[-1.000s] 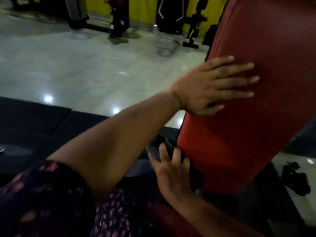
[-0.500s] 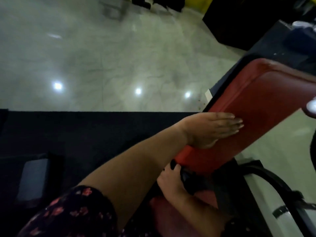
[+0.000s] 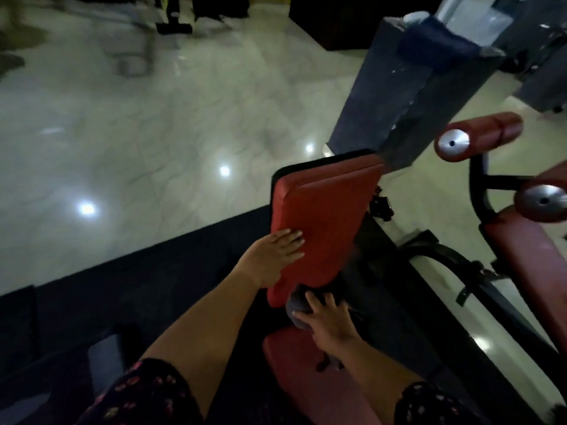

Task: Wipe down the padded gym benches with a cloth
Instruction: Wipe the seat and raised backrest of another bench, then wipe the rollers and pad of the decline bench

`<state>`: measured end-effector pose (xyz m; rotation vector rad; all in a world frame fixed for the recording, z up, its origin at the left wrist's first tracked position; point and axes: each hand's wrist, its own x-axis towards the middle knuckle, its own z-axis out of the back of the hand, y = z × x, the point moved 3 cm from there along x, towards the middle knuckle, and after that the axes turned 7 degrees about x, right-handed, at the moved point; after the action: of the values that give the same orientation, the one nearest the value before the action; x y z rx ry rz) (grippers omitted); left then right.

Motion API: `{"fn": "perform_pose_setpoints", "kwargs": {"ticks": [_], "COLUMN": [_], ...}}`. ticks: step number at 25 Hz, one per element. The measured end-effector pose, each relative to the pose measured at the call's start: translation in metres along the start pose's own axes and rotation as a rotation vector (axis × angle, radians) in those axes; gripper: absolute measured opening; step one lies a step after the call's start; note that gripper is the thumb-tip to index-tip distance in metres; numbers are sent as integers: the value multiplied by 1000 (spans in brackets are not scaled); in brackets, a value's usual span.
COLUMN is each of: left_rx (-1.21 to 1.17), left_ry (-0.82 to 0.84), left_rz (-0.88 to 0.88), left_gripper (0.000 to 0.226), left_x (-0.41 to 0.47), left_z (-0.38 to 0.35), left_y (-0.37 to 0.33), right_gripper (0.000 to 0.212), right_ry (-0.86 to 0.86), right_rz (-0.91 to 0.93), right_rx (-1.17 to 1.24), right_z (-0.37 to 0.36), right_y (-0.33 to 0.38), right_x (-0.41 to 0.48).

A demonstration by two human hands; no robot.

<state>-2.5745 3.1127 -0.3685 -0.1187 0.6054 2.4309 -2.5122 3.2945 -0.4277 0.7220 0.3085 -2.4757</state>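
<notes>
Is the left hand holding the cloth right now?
No, the left hand lies flat on the red back pad; the cloth is under the right hand.

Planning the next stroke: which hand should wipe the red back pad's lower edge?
Right. The right hand rests on the dark cloth at the base of the red back pad; the left hand lies flat on the pad without a cloth, likely steadying it.

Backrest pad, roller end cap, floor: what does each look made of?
Backrest pad: probably red vinyl or leatherette over padding; smooth, with a faint sheen and a seam line near its top edge. End cap: bare metal, perhaps steel or aluminium; silvery with a bright highlight. Floor: polished stone or tile; marble-like veining and sharp reflections of lights.
</notes>
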Motion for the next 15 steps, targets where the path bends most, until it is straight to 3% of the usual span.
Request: {"fn": "perform_pose_setpoints", "kwargs": {"ticks": [3,7,11,15], "left_rx": [-275,-423,-453,-384], "left_ry": [99,260,203,82], "left_rz": [41,73,130,97], "left_gripper": [68,72,74,72], "left_x": [-11,-17,13,48], "left_z": [22,54,97,144], "left_y": [-8,-19,-23,-34], "right_gripper": [71,82,79,93], "right_ry": [-1,7,16,-145], "right_rz": [15,-103,-208,-353], "right_rx": [69,202,454,635], "right_z": [12,20,35,44], "right_y": [-35,-82,-143,-178], "right_x": [-49,-88,-115,-139]}}
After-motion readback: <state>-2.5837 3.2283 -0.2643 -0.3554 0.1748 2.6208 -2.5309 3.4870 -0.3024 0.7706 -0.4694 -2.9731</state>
